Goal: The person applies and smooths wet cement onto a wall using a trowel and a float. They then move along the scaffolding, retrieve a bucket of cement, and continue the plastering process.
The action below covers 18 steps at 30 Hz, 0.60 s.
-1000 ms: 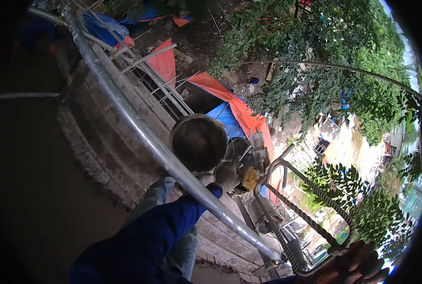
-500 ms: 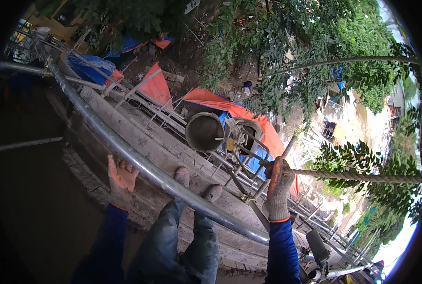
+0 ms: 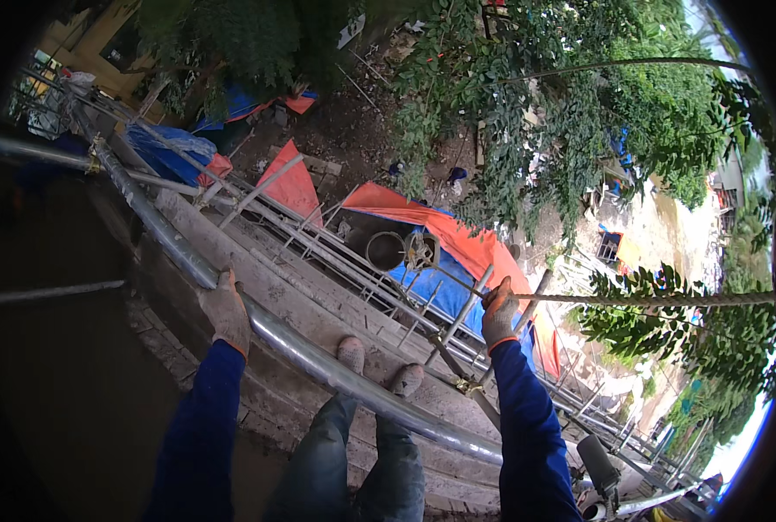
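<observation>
My left hand (image 3: pixel 224 311), in a grey knit glove, is closed on a long metal pipe (image 3: pixel 318 358) that curves across in front of my legs. My right hand (image 3: pixel 499 317), gloved in grey and orange, grips a twisted rope (image 3: pixel 640 300) running in from the right edge. Beyond that hand the rope leads left to two round buckets, which hang below me. The left bucket (image 3: pixel 386 250) shows a grey inside; tangled rope or handles cover much of the right bucket (image 3: pixel 422 252).
My feet stand on a concrete ledge (image 3: pixel 266 265) beyond the pipe. Scaffold tubes (image 3: pixel 353 291) run along its outer side. Orange tarp (image 3: pixel 444 222) and blue tarp (image 3: pixel 447 300) lie lower down. Tree branches (image 3: pixel 527 165) hang at upper right, and a second rope (image 3: pixel 622 68) crosses above.
My left hand, open beside the pipe before, has taken hold of it. Both buckets look smaller and farther below. My right hand stays on the rope, slightly more to the left.
</observation>
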Tool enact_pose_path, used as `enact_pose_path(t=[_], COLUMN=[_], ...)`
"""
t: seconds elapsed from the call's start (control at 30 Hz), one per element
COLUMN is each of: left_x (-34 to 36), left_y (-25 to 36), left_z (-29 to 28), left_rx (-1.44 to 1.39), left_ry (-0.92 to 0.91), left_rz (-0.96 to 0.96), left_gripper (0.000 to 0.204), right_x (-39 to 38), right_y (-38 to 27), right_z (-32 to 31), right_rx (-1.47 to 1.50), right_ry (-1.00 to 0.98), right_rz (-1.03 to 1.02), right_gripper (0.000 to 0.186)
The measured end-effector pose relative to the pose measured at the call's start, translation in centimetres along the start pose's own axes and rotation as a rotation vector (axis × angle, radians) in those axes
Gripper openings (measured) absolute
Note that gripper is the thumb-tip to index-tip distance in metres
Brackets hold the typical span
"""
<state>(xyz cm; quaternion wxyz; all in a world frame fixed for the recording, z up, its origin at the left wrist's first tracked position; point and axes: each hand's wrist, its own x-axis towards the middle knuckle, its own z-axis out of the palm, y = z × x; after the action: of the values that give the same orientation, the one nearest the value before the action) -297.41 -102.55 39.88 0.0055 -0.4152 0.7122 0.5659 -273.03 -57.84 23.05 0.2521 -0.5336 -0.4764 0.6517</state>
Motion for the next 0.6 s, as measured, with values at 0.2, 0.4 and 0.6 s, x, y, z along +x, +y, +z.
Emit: enact_pose_path(t=[0.2, 0.4, 0.6], left_x=[2.5, 5.5, 3.1], left_y=[-3.7, -5.8, -3.8], left_z=[0.2, -2.3, -0.9], left_rx=[-0.170, -0.358, -0.224], left_ry=[-0.043, -0.113, -0.131], left_rz=[0.104, 0.129, 0.052], left_gripper=[0.074, 0.062, 0.059], right_x=[8.3, 10.1, 13.4], right_y=[4.9, 2.0, -0.1], right_z=[3.4, 3.2, 1.8], right_rx=[0.172, -0.013, -0.093], right_ry=[-0.054, 0.041, -0.073], right_rz=[-0.059, 0.118, 0.068], right_gripper=[0.047, 0.041, 0.050])
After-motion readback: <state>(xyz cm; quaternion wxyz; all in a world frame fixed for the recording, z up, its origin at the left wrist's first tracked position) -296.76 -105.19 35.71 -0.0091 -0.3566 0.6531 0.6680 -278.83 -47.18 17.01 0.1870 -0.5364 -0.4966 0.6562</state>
